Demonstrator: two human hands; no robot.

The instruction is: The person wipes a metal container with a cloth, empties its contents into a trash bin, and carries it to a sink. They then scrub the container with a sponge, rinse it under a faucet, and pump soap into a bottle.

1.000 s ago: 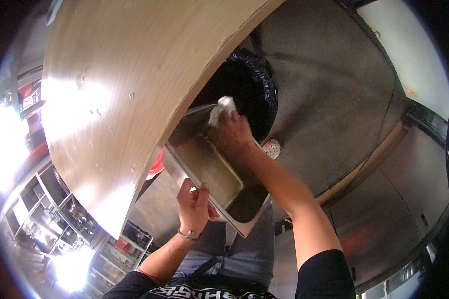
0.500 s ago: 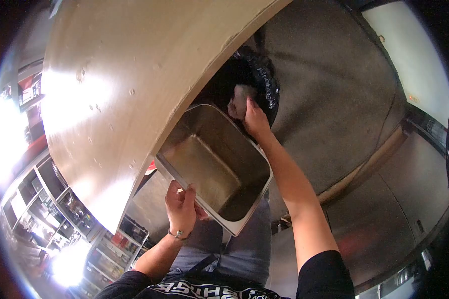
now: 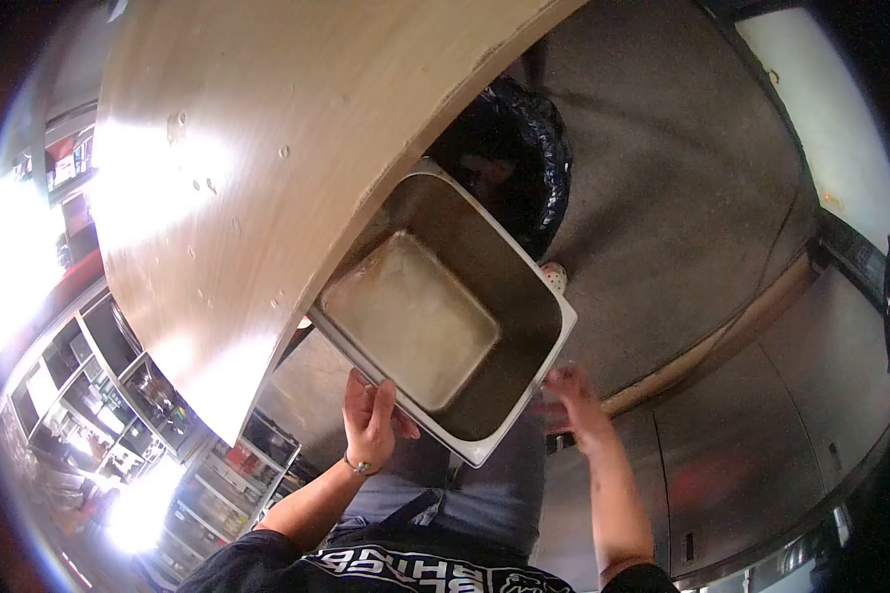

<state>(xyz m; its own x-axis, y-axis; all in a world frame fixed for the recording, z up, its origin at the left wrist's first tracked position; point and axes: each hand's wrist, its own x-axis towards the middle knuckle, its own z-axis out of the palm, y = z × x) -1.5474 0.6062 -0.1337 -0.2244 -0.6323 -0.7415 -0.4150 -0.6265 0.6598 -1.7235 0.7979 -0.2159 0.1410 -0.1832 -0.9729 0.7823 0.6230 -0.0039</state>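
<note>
A deep rectangular metal pan [image 3: 415, 316] is tilted in front of my body, its inside facing me, with a pale film on its bottom. My left hand [image 3: 371, 415] is closed on its near left rim, the thumb on top and the fingers underneath. By the pan's right corner is my right hand [image 3: 578, 407], slightly blurred, fingers apart and holding nothing, fingertips close to the rim. Beyond the pan's far edge stands a bin lined with a black bag [image 3: 556, 163]. Something pinkish and dim [image 3: 489, 170] shows inside it.
A large pale tabletop [image 3: 257, 128] with a curved edge fills the upper left and overlaps the pan's far left side. Grey floor [image 3: 653, 178] lies to the right. Metal cabinet doors [image 3: 722, 455] stand at lower right, and shelves [image 3: 79, 376] at far left.
My right hand has let go of a crumpled whitish piece over the bin and come back toward me to the pan's right corner. The left hand keeps its hold on the pan.
</note>
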